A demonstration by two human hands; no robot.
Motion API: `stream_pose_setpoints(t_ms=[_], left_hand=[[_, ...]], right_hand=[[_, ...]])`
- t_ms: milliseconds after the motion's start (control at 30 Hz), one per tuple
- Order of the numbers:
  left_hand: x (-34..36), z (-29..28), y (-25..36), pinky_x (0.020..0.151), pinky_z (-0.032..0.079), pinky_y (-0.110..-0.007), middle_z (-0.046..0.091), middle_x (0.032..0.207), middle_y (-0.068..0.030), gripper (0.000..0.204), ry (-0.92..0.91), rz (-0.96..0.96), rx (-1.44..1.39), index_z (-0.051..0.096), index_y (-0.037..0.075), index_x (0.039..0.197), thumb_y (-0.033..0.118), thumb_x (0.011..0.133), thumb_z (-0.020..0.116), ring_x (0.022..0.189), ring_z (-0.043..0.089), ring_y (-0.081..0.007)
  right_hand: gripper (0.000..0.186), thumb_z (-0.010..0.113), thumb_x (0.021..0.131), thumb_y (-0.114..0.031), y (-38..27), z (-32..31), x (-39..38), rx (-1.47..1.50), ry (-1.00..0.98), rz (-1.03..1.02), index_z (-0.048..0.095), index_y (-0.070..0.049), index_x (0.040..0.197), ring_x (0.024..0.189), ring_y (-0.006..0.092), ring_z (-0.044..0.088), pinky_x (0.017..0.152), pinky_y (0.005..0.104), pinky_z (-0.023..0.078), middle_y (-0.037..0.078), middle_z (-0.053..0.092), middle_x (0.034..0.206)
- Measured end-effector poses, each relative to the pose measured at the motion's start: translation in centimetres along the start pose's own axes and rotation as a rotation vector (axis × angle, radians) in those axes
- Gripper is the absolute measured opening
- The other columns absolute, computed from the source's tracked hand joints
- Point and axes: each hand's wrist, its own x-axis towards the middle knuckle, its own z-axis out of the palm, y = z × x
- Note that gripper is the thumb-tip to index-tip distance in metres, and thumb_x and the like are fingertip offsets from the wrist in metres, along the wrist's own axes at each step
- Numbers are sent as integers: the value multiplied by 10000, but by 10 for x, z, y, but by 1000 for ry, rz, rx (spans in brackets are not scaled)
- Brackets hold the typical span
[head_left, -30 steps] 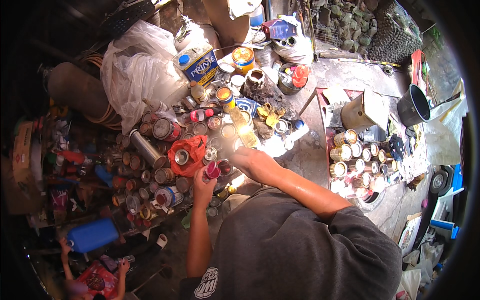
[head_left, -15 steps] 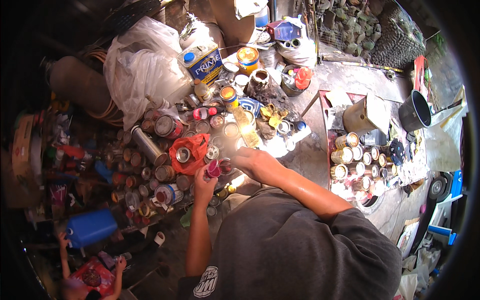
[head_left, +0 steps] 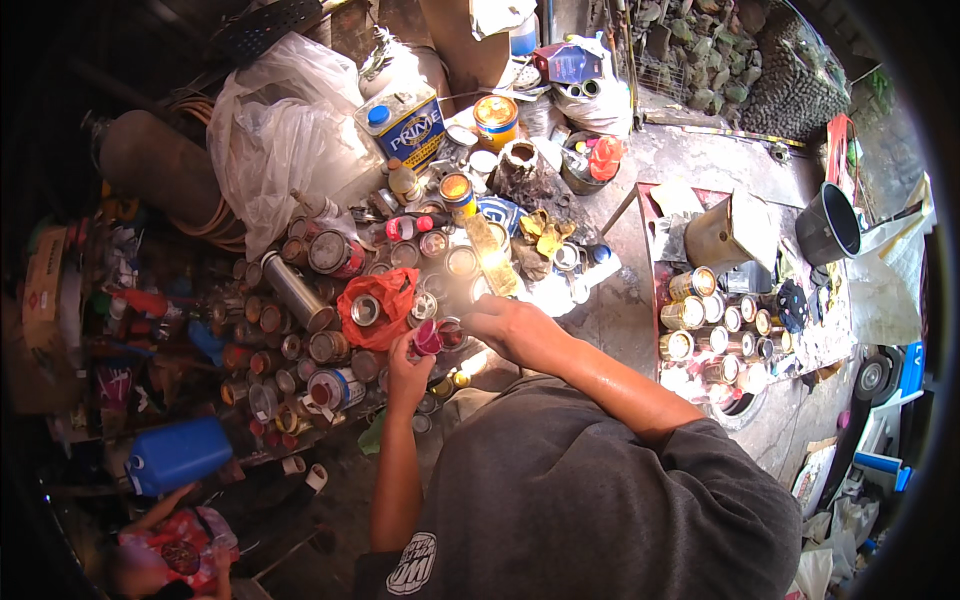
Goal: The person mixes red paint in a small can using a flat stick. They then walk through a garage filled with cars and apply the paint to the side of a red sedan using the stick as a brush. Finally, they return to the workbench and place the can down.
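My left hand (head_left: pixel 405 365) is closed round a small pink-red cup (head_left: pixel 426 338) held upright at the cluttered table's near edge. Just right of it, a can with dark red contents (head_left: pixel 450 333) stands partly beside my right hand (head_left: pixel 500 322). That hand is curled, fingertips hidden in glare, so what it grips is unclear. Behind them lie an orange plastic bag (head_left: pixel 375 305) with a round lid on it, a yellowish strip (head_left: pixel 492 255) and many used paint cans (head_left: pixel 330 348).
A low red-edged table (head_left: pixel 650 220) at right holds small cans, a metal container and a black bucket (head_left: pixel 830 220). Behind are plastic sacks (head_left: pixel 270 130) and a gas cylinder (head_left: pixel 150 165). At lower left, a co-worker in red (head_left: pixel 175 550) is near a blue jug (head_left: pixel 180 455).
My hands stay almost in place. The co-worker's hands have moved down, away from the blue jug's handle. The view has shifted slightly.
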Motion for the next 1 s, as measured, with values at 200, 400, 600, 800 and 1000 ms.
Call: stream_pose_setpoints(t_ms=[200, 400, 600, 800, 1000], left_hand=[[0, -1, -9, 1060, 498, -361, 643, 1291, -112, 522, 17, 45, 4, 662, 5, 1379, 33, 860, 711, 1193, 640, -235], [1, 0, -10, 1061, 500, -360, 643, 1296, -110, 508, 7, 34, -6, 663, 6, 1378, 33, 872, 710, 1199, 640, -232], [1, 0, -14, 1061, 503, -361, 645, 1297, -105, 506, 14, 41, -2, 664, 7, 1376, 33, 875, 729, 1200, 644, -227], [2, 0, -19, 1053, 508, -359, 649, 1286, -106, 507, 23, 59, 20, 668, 6, 1369, 26, 867, 736, 1191, 646, -224], [1, -1, -9, 1056, 509, -358, 650, 1289, -103, 509, 2, 29, 8, 669, 5, 1366, 23, 862, 739, 1188, 649, -224]], right_hand=[[212, 687, 950, -71, 0, 1, 0, 6, 13, -9, 659, -101, 1159, 943, 385, 687, 779, 476, 568, 137, 654, 1054], [215, 687, 951, -70, 0, 1, 0, 5, 9, 3, 665, -100, 1163, 943, 385, 690, 780, 473, 572, 137, 660, 1067], [217, 691, 949, -70, 1, 3, 0, 1, 22, -3, 666, -100, 1163, 932, 386, 693, 773, 476, 573, 138, 660, 1065], [226, 697, 946, -70, 2, 5, -1, -23, 20, -6, 666, -105, 1167, 925, 381, 697, 760, 473, 575, 133, 660, 1050], [224, 701, 942, -67, 2, 4, -1, -21, 28, -3, 666, -105, 1160, 917, 380, 696, 758, 471, 575, 131, 657, 1043]])
